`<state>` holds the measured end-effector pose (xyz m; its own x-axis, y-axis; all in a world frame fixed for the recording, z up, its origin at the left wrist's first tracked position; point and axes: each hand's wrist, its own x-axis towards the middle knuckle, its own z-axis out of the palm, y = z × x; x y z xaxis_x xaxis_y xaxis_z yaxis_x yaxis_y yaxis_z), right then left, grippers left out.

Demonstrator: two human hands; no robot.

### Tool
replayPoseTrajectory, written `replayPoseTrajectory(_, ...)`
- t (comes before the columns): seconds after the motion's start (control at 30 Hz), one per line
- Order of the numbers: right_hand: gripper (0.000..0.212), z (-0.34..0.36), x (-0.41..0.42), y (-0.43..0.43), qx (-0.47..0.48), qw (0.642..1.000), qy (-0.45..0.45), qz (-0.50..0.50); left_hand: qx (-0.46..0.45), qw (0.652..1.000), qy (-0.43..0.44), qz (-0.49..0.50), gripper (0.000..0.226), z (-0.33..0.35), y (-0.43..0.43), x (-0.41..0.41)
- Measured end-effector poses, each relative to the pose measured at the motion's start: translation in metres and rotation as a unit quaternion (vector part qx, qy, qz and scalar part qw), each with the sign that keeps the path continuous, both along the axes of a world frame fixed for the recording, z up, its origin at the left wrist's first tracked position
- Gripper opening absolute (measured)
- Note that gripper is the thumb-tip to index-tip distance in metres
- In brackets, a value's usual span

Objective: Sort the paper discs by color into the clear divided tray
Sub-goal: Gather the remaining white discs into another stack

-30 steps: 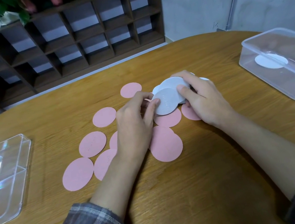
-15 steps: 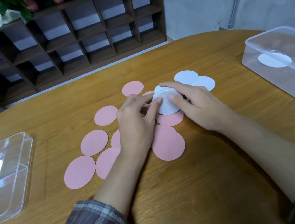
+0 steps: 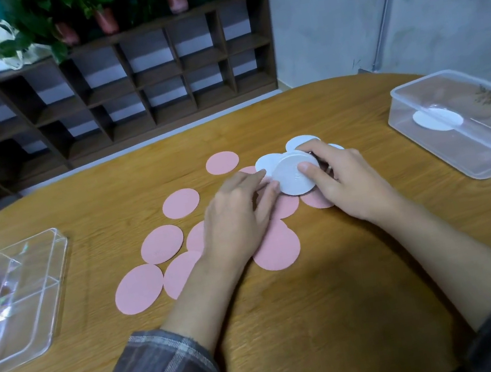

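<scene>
Several pink paper discs [image 3: 162,244] lie spread over the middle of the wooden table [image 3: 319,287]. A small stack of white discs [image 3: 293,177] is pinched between both hands just above them: my right hand [image 3: 344,180] grips its right side, thumb on top, and my left hand [image 3: 239,216] holds its left edge with thumb and fingertips. More white discs [image 3: 298,143] lie flat behind the stack. The clear divided tray [image 3: 46,284] stands at the far left with white discs in its back compartment.
A clear plastic box [image 3: 472,154] with white discs inside sits at the right edge of the table. A dark wooden shelf unit [image 3: 123,86] with potted plants on top stands behind the table against the wall.
Both hands have gathered the white discs into a tighter stack and shifted it slightly right and back. The camera view has moved a little, showing more of the tray at left.
</scene>
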<state>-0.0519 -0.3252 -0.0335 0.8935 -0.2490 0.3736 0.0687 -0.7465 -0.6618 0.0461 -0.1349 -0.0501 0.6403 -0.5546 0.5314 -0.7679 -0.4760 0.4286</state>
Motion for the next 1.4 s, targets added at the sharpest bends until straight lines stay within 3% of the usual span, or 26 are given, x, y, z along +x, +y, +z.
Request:
replayPoseTrajectory(0.3,0.019,-0.007,-0.037,-0.052,-0.041,0.995,-0.008,-0.089,0.093,0.993,0.039,-0.060,0.048,0.011,-0.032,-0.007)
replayPoseTrajectory(0.53,0.022,-0.016,-0.030,-0.066,0.008,0.991,-0.010,-0.133,0.085,0.994,0.062,-0.018,0.030,0.000,-0.060,-0.012)
replayPoseTrajectory(0.67,0.024,-0.015,-0.027,-0.067,-0.002,0.991,0.000,-0.133,0.071,0.996,0.041,-0.020,0.016,-0.007,-0.060,-0.008)
replayPoseTrajectory(0.9,0.023,-0.014,-0.027,-0.065,-0.014,0.991,-0.012,-0.131,0.033,0.999,-0.003,0.022,0.029,-0.005,-0.065,-0.009)
replayPoseTrajectory(1.07,0.023,-0.013,-0.026,-0.063,-0.001,0.991,-0.019,-0.131,-0.020,0.997,-0.030,0.067,0.025,0.003,-0.064,-0.017)
replayPoseTrajectory(1.2,0.025,-0.013,-0.026,-0.062,0.004,0.991,-0.019,-0.134,-0.060,0.995,-0.071,0.041,0.025,0.002,-0.062,-0.017)
replayPoseTrajectory(1.4,0.024,-0.013,-0.027,-0.059,-0.002,0.993,-0.024,-0.118,-0.123,0.991,-0.034,-0.047,0.020,-0.002,-0.062,-0.014)
